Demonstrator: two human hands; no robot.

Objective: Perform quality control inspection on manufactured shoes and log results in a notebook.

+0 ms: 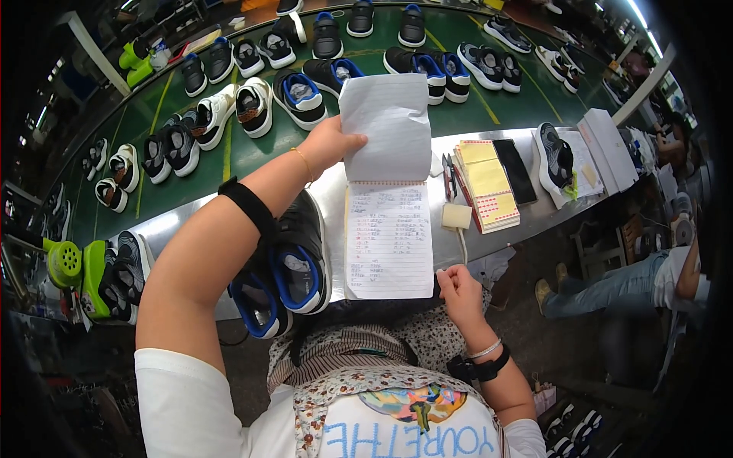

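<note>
A spiral-bound notebook (389, 256) lies on the metal tabletop before me, its lined page filled with handwriting. My left hand (334, 145) is closed on the left edge of the notebook's turned-up page (388, 133), thumb on the near side and the other fingers hidden behind the paper. Beside the notebook's lower right corner, my right hand (460, 296) is closed with curled fingers; whether anything is inside cannot be made out. Under my left forearm stand two black shoes with blue lining (301, 271), partly covered by the arm.
Right of the notebook are pens (450, 179), yellow pads (485, 183), a black phone (514, 169), a cream block (456, 216) and a black shoe (555, 156). Rows of shoes stand on the green conveyor belt (305, 145). A green fan (65, 262) sits left. Another person's legs (611, 286) show at right.
</note>
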